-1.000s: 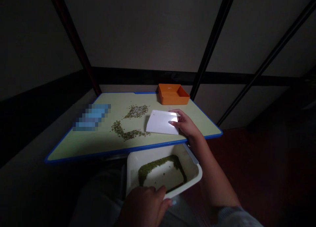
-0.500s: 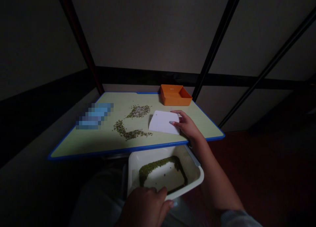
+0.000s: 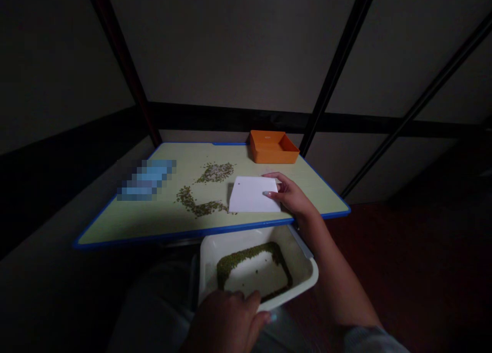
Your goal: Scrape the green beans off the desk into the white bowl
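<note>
**Right hand [image 3: 288, 193] pinches a thin white flat scraper [image 3: 251, 195] above the pale green table [image 3: 311, 189]**

The scraper is over the front part of the table, its broad face towards the viewer, its lower-left corner at the right end of a curved band of small green grains [image 3: 207, 208]. Whether its whole lower edge touches the tabletop is hard to tell.

The right hand grips the scraper's right end: the thumb lies across the near face, the index finger stretches along the far edge, and the other fingers curl mostly out of sight behind. The right forearm slopes up and leftward from the lower right corner, passing beside the basin, with the wrist near the table's blue edging [image 3: 265, 224].

Below that front edge sits a deep white rectangular plastic-looking basin [image 3: 313, 277], with more green grains [image 3: 242, 255] banked along its inner sides. The left hand [image 3: 228, 317] clasps the near rim, fingers bent over it and thumb angled out to the right, outside the wall.

Behind the near band lies a looser green-and-grey pile [image 3: 217, 172]. An orange open-topped box [image 3: 274, 156] stands at the back right; a blurred-out blue object [image 3: 148, 179] lies at the left edge.
</note>
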Demonstrator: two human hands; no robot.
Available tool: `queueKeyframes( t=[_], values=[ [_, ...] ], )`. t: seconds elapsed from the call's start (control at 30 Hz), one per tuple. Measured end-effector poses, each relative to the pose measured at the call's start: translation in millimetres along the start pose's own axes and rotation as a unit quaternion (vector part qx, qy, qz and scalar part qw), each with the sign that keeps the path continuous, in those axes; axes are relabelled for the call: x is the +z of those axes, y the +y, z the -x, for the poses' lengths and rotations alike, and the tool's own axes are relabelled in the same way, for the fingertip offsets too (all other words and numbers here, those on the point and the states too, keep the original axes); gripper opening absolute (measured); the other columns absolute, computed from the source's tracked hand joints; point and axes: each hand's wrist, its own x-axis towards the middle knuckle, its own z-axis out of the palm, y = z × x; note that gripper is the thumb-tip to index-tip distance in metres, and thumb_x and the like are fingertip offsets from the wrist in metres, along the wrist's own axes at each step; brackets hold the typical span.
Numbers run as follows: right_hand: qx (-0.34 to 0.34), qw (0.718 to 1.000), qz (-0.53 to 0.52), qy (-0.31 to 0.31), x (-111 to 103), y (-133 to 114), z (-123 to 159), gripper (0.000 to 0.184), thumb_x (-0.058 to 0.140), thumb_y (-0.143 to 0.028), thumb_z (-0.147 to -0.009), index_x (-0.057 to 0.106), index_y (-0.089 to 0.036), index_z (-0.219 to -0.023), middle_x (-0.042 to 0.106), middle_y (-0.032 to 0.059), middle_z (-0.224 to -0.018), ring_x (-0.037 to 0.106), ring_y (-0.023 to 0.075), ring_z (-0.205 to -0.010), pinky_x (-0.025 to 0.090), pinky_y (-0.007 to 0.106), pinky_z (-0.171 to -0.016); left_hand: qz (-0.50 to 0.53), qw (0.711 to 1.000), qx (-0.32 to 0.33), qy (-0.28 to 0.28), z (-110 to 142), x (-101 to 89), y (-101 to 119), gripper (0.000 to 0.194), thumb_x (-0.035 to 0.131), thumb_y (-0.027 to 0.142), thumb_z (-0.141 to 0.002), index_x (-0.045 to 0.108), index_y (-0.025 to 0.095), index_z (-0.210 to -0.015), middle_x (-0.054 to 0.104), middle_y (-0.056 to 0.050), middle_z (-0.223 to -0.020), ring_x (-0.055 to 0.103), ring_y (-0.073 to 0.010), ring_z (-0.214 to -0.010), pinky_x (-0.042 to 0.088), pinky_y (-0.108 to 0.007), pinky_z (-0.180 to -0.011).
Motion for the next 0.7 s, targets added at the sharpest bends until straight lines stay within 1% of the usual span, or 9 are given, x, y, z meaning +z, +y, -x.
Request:
queueKeyframes(
  t=[0.07, 0.27, 0.4, 0.53, 0.6, 0.7],
  values=[
    [0.002, 1.0, 0.003, 0.004, -0.4, 0.5, -0.3, 0.054, 0.086, -0.025, -0.062, 0.06, -0.024, -0.11, 0.064, -0.0033, -0.08, 0.057, 0.0105, -0.06, 0.042, 0.02, -0.05, -0.001, 1.0, 0.001, 0.004, 0.3, 0.1, 0.3, 0.027, 0.046, 0.037, -0.098, 0.068, 0.026, -0.109, 0.078, -0.007, -0.1, 0.074, -0.0306, -0.091, 0.057, -0.043, -0.078],
    [0.0, 0.999, 0.0, 0.04, -1.3, 2.7, -2.1, 0.054, 0.085, -0.026, -0.063, 0.06, -0.024, -0.11, 0.065, -0.003, -0.081, 0.057, 0.0113, -0.062, 0.042, 0.021, -0.052, -0.001, 1.0, 0.001, 0.007, 0.6, 1.4, -0.2, 0.027, 0.047, 0.037, -0.097, 0.069, 0.026, -0.109, 0.078, -0.008, -0.1, 0.074, -0.0323, -0.09, 0.057, -0.047, -0.079],
    [0.0, 1.0, -0.001, 0.029, -1.3, 1.5, -1.7, 0.054, 0.085, -0.026, -0.062, 0.06, -0.024, -0.11, 0.065, -0.0029, -0.084, 0.058, 0.0112, -0.063, 0.043, 0.021, -0.053, 0.002, 1.0, 0.004, 0.003, -1.1, 0.2, -1.1, 0.026, 0.047, 0.038, -0.097, 0.068, 0.026, -0.107, 0.078, -0.007, -0.1, 0.074, -0.0314, -0.09, 0.057, -0.045, -0.078],
    [0.002, 1.0, -0.001, 0.019, -0.7, 1.2, -0.8, 0.054, 0.085, -0.025, -0.061, 0.06, -0.023, -0.11, 0.064, -0.0034, -0.08, 0.057, 0.0114, -0.061, 0.042, 0.021, -0.052, 0.005, 1.0, 0.007, -0.004, -0.6, -0.4, -1.9, 0.027, 0.047, 0.039, -0.097, 0.068, 0.027, -0.109, 0.078, -0.007, -0.1, 0.074, -0.0321, -0.091, 0.057, -0.045, -0.077],
    [0.004, 0.999, 0.002, 0.034, -0.6, 2.3, -1.1, 0.055, 0.084, -0.025, -0.062, 0.06, -0.023, -0.111, 0.064, -0.0034, -0.078, 0.057, 0.0115, -0.06, 0.042, 0.022, -0.052, 0.005, 1.0, 0.005, -0.005, 0.3, -0.3, -1.8, 0.028, 0.047, 0.039, -0.097, 0.068, 0.026, -0.11, 0.078, -0.008, -0.1, 0.074, -0.0328, -0.091, 0.057, -0.046, -0.077],
    [-0.001, 0.998, -0.001, 0.068, -0.8, 3.9, -2.3, 0.056, 0.084, -0.026, -0.061, 0.06, -0.022, -0.112, 0.066, -0.0021, -0.081, 0.058, 0.012, -0.063, 0.042, 0.022, -0.054, 0.005, 1.0, 0.0, -0.005, 0.6, -0.4, -1.1, 0.028, 0.046, 0.038, -0.097, 0.068, 0.026, -0.109, 0.078, -0.008, -0.101, 0.073, -0.0331, -0.092, 0.057, -0.046, -0.078]
  ],
)
